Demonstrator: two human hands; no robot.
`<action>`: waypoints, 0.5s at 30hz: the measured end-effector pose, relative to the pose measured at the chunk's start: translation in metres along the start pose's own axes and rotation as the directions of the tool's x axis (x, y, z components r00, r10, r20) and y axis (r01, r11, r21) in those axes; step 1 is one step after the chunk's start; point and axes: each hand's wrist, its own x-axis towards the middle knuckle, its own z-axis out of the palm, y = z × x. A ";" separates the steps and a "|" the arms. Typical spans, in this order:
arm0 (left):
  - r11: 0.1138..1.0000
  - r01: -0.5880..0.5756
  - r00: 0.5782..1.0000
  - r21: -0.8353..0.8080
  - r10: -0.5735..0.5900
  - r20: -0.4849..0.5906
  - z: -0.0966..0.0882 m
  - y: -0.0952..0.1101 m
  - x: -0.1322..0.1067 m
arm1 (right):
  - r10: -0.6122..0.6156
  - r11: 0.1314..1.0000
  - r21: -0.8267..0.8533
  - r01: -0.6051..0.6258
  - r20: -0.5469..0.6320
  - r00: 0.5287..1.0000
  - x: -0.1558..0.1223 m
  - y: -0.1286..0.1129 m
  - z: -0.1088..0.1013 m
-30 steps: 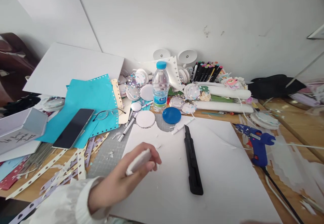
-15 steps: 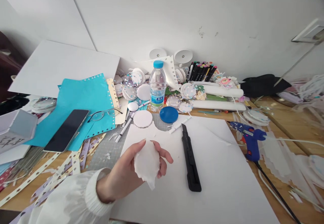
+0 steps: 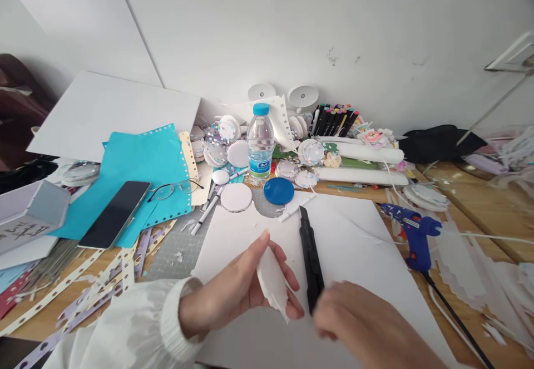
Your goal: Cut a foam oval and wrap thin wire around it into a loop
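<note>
My left hand (image 3: pixel 244 285) is closed around a white foam-board disc (image 3: pixel 271 280) with a ragged, torn-looking edge, tilted so it shows narrow. Motion blurs my right hand (image 3: pixel 359 319), whose curled fingers are at the lower end of a black utility knife (image 3: pixel 311 257). Whether they touch the knife I cannot tell. The knife lies on a large white board (image 3: pixel 359 235), blade end pointing away from me. Beyond my left hand, a white round piece (image 3: pixel 236 197) rests near a notch in the board's far edge, beside a blue round lid (image 3: pixel 278 191).
A water bottle (image 3: pixel 260 146) stands behind the board. At right lies a blue glue gun (image 3: pixel 413 230) with its cord. A phone (image 3: pixel 114 213) and glasses (image 3: pixel 175 188) rest on blue paper (image 3: pixel 129 157) at left. Paper strips (image 3: pixel 54 291) litter the left front. Markers (image 3: pixel 334 121) stand along the wall.
My right hand has come in from the lower right to the knife's lower end. My left hand has moved right and turned the white disc more edge-on.
</note>
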 end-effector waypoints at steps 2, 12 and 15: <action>0.994 0.006 0.999 0.105 -0.002 -0.040 0.002 0.001 -0.002 | -0.153 0.986 -0.074 0.151 -0.026 0.988 0.023 -0.004 0.009; 0.901 0.109 0.886 0.420 -0.280 0.371 -0.023 0.004 -0.008 | -0.015 1.000 -0.020 0.017 0.100 0.995 0.025 0.009 -0.013; 0.931 0.198 0.868 0.308 -0.312 0.387 -0.030 0.005 -0.012 | 0.090 0.993 -0.080 -0.082 0.114 0.989 -0.007 0.029 -0.029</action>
